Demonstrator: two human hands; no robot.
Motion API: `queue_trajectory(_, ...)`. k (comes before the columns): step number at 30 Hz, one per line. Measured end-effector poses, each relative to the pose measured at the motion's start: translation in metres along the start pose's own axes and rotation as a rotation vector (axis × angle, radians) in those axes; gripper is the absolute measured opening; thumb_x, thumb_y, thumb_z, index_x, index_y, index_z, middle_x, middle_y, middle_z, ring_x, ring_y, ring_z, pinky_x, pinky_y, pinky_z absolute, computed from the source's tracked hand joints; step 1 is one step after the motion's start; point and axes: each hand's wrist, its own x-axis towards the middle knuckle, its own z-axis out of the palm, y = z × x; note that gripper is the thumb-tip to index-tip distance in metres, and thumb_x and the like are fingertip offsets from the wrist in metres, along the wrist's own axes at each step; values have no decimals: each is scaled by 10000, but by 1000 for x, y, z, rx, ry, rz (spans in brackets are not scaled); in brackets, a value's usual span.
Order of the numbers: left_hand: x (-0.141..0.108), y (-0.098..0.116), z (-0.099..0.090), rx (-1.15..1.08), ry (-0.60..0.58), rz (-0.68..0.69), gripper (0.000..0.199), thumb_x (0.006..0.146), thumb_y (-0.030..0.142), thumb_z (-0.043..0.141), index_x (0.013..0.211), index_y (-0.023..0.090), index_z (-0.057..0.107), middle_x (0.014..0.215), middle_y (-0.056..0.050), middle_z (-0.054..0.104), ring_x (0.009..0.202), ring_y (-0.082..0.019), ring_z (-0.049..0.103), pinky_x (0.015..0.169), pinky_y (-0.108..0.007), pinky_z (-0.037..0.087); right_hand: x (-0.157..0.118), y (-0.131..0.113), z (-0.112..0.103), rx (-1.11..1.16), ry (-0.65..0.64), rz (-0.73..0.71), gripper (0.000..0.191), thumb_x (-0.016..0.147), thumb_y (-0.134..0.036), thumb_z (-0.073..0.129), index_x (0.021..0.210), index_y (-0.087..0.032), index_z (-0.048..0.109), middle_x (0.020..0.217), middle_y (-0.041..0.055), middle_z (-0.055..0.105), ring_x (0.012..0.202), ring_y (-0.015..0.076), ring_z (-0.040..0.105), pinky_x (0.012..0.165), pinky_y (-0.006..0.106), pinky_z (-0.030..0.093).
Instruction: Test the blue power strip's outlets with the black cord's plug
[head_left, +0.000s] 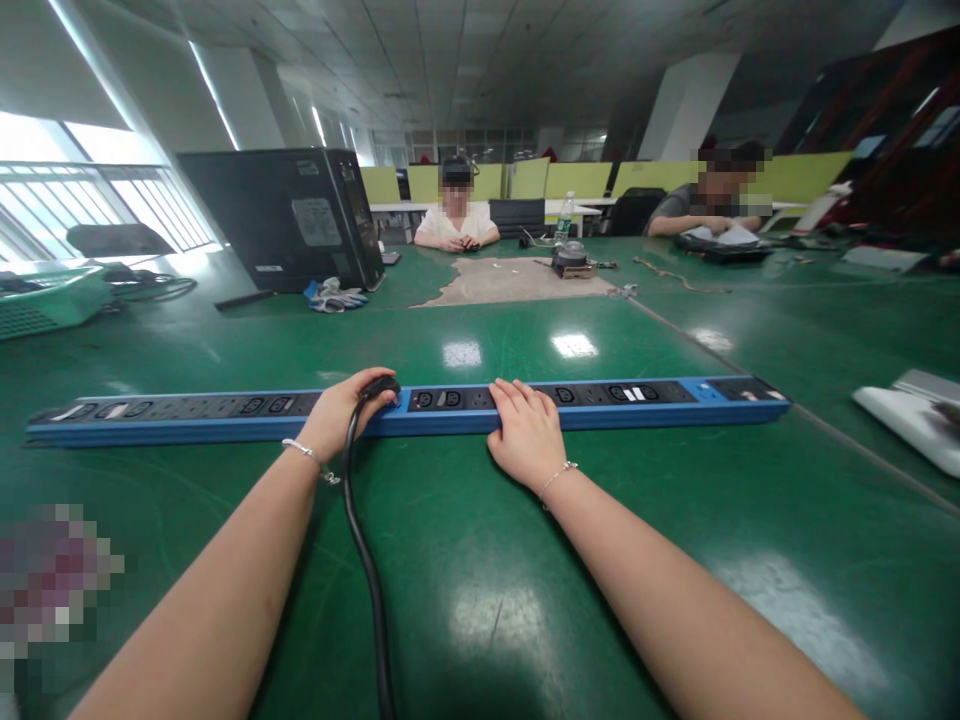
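Note:
A long blue power strip point(450, 424) with black socket panels lies across the green table in front of me. My left hand point(341, 412) is closed round a black power plug point(381, 386) at the strip, left of its middle. Whether the plug sits in a socket, I cannot tell. From the plug a thick black cable point(369, 560) runs down toward me. My right hand point(529, 428) rests on the strip right of the middle, fingers stretched over its top and thumb at the near side.
Beyond the strip stand a black computer case point(285, 215), gloves point(335, 296) and a water bottle point(564, 218). At left is a green basket point(52, 312); at right, a white device point(911, 410). Two people sit across the green table point(465, 560).

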Motion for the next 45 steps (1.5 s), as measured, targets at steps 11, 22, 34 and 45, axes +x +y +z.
queue_trajectory(11, -6, 7, 7, 159, 3, 83, 396, 826, 450, 468, 1145, 249, 588, 1084, -56, 677, 978, -236, 626, 866, -339, 474, 1, -2, 0, 16, -6, 7, 563, 742, -180, 463, 1305, -159, 461, 1366, 69, 474, 1261, 227, 353, 1041, 396, 212)
queue_trajectory(22, -21, 15, 10, 293, 86, 137, 388, 873, 450, 398, 1174, 268, 561, 1144, -44, 657, 1015, -222, 617, 887, -342, 440, 0, -1, 0, 10, -8, 9, 560, 744, -186, 460, 1303, -154, 460, 1361, 54, 481, 1260, 222, 352, 1045, 390, 203)
queue_trajectory(34, -23, 14, 15, 255, 85, 9, 390, 855, 478, 426, 1188, 313, 546, 1040, -25, 698, 963, -216, 635, 927, -365, 405, 1, -2, -1, -2, -20, 12, 550, 753, -185, 448, 1303, -158, 460, 1362, 59, 479, 1263, 221, 356, 1045, 392, 208)
queue_trajectory(45, -22, 21, 25, 167, 173, 26, 305, 859, 401, 455, 1106, 262, 568, 995, -32, 696, 916, -209, 636, 924, -360, 401, 1, -2, 0, 2, -11, 15, 553, 750, -194, 458, 1302, -157, 462, 1362, 48, 480, 1261, 219, 354, 1049, 387, 203)
